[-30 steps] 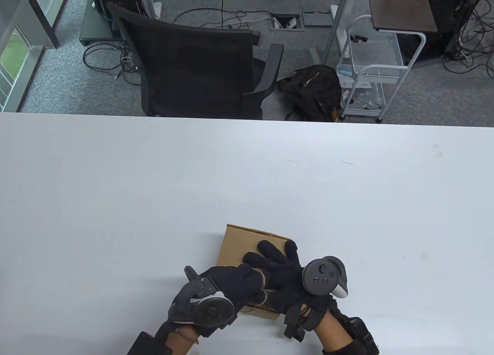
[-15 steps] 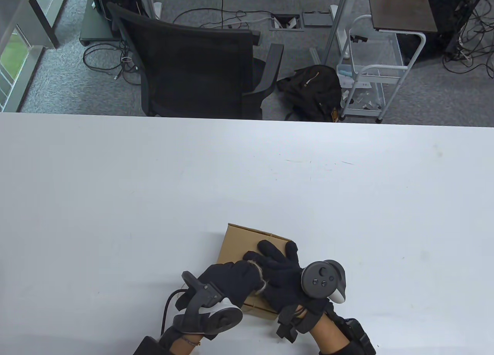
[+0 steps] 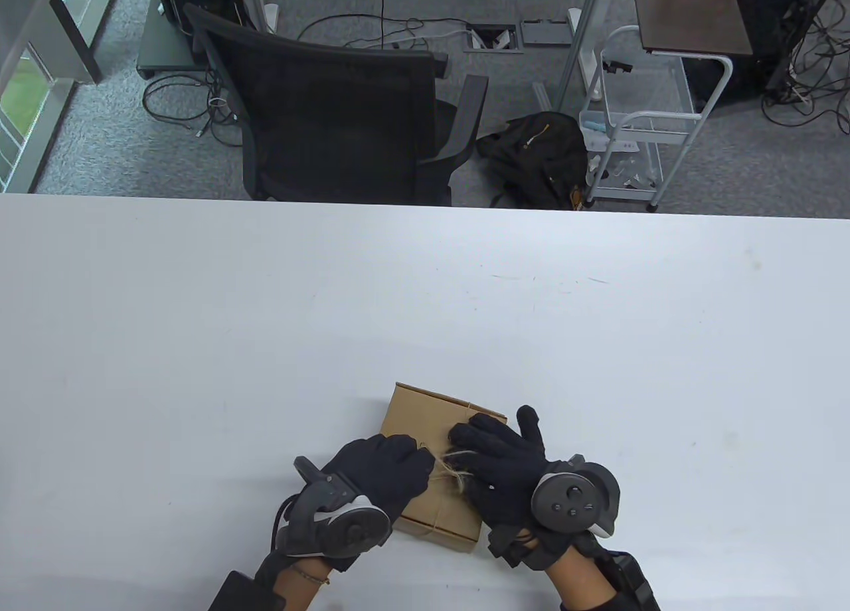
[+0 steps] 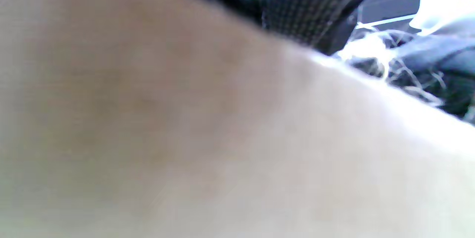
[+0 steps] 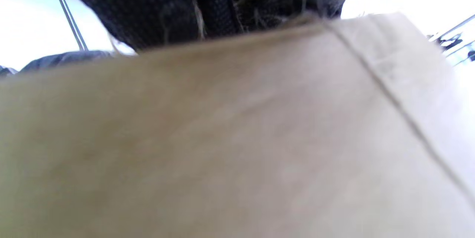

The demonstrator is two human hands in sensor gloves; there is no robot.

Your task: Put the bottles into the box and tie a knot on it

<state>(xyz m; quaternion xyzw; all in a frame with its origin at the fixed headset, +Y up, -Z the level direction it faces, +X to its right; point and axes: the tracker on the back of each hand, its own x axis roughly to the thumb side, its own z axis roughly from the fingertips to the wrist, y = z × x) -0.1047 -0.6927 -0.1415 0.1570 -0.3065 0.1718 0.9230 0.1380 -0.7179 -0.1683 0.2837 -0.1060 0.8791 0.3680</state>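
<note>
A shut brown cardboard box (image 3: 425,425) lies near the table's front edge, with thin twine (image 3: 449,473) wound round it. No bottle shows anywhere. My left hand (image 3: 417,463) rests curled on the box's left half and pinches the twine. My right hand (image 3: 475,453) lies over the right half with frayed twine ends running under its thumb; one finger (image 3: 528,417) sticks out past the box. In the left wrist view blurred cardboard (image 4: 185,137) fills the frame, with twine fibres (image 4: 389,56) at the upper right. The right wrist view shows my gloved fingers (image 5: 185,4) above the box wall (image 5: 222,137).
The white table (image 3: 199,345) stretches wide on all sides of the box. Beyond its far edge stand a black office chair (image 3: 332,113), a black bag (image 3: 538,153) on the floor and a white wire trolley (image 3: 637,119).
My hands were overlapped on the lid and have drawn apart, the left to the left, the right to the right. The twine and its frayed ends now show between them.
</note>
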